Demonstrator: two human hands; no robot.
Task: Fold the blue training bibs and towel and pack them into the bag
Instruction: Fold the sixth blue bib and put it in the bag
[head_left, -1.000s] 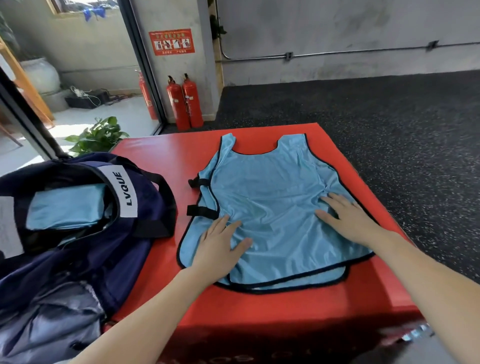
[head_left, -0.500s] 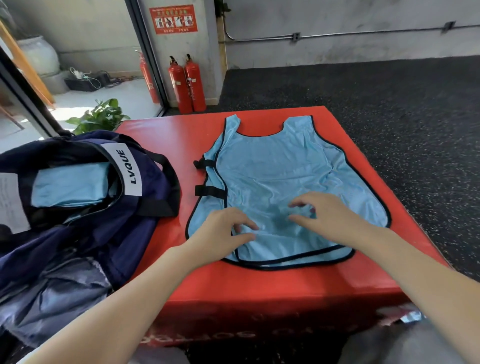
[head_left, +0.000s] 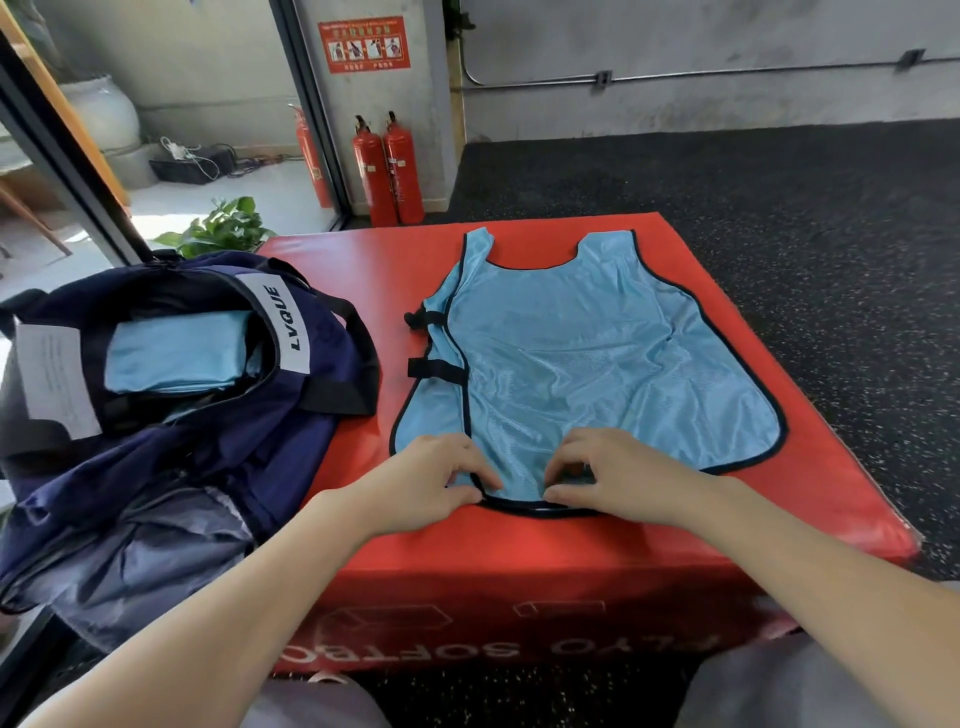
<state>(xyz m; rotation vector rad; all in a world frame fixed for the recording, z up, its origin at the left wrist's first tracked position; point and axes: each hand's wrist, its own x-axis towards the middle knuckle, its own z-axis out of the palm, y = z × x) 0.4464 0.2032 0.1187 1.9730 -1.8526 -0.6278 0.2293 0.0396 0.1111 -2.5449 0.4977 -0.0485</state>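
Observation:
A light blue training bib (head_left: 582, 358) with black trim lies flat on the red padded box (head_left: 519, 561), neck hole away from me. My left hand (head_left: 431, 480) and my right hand (head_left: 613, 470) both pinch its near bottom hem, fingers curled on the black edge. To the left an open navy bag (head_left: 223, 447) labelled LVQUE rests half on the box. Folded light blue fabric (head_left: 171, 358) lies inside its opening.
Two red fire extinguishers (head_left: 387, 171) stand against the wall behind the box. A green potted plant (head_left: 223, 226) sits behind the bag. Dark speckled rubber floor (head_left: 805, 234) surrounds the box on the right.
Both hands slid from flat on the bib's sides down to its near hem and curled to pinch the edge. The view shifted slightly.

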